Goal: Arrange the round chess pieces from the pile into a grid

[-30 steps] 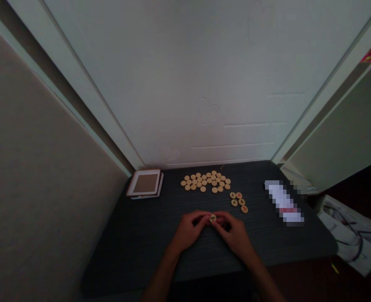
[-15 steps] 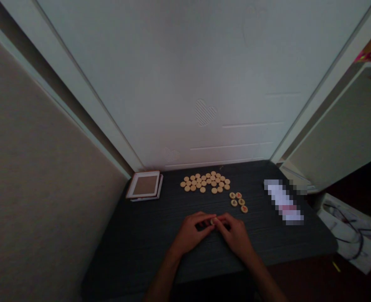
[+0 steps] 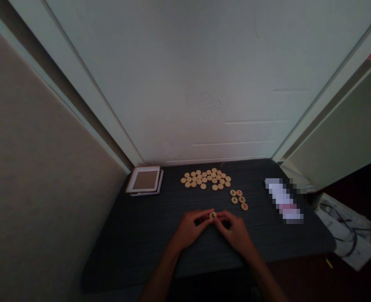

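Observation:
Between the fingertips of my left hand (image 3: 190, 228) and my right hand (image 3: 234, 230) is one round wooden Chinese chess piece (image 3: 213, 216), its dark-marked face turned up toward me. Both hands are closed on it just above the near part of the dark table (image 3: 135, 247). Beyond my right hand lies a small group of face-up pieces (image 3: 242, 199), some marked in black and some in red. Farther back, a larger spread of pale discs (image 3: 199, 177) shows no marks on top.
A shallow box or frame (image 3: 146, 181) with a brown middle sits at the table's back left. A blurred-out pale object (image 3: 282, 199) lies on the right side. A white panel with heart patterns (image 3: 208, 107) rises behind the table. A white container with cables (image 3: 348, 230) stands lower right.
The chess piece between my fingers has been turned, so its marked face now shows. My hands stay in nearly the same place; the view has shifted slightly.

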`<action>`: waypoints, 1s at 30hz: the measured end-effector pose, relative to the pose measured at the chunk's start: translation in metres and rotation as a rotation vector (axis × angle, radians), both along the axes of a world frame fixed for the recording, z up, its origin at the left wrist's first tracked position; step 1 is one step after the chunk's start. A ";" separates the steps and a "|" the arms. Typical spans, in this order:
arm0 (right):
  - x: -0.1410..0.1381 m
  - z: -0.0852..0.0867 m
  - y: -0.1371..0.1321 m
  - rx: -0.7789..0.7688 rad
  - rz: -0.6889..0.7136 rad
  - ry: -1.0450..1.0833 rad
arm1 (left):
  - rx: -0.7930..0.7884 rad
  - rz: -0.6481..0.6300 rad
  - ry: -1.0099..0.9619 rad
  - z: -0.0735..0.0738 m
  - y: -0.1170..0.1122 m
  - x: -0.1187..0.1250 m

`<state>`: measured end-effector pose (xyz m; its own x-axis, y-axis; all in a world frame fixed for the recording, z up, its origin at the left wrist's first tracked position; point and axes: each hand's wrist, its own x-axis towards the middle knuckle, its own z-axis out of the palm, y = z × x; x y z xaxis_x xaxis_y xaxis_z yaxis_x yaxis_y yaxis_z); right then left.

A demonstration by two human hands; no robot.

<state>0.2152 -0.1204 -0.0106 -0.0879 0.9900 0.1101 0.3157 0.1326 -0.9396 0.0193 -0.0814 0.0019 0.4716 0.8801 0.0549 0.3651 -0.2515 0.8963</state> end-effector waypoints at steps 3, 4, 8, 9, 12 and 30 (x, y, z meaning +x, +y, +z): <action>0.000 -0.001 0.001 0.005 -0.007 0.006 | 0.003 -0.002 -0.006 0.000 0.000 0.001; 0.000 -0.002 0.001 0.008 -0.010 0.006 | 0.007 -0.004 -0.010 0.000 0.000 0.001; -0.002 -0.003 0.001 0.008 -0.046 -0.021 | 0.022 -0.019 -0.025 -0.001 -0.002 0.001; -0.003 -0.003 0.000 0.004 -0.062 -0.032 | 0.027 -0.023 -0.022 -0.002 -0.002 0.001; -0.005 -0.004 0.001 -0.007 -0.108 -0.064 | 0.061 -0.033 0.010 -0.005 -0.004 0.001; -0.005 0.004 0.000 0.052 -0.026 -0.166 | 0.054 -0.022 0.010 -0.001 -0.005 0.003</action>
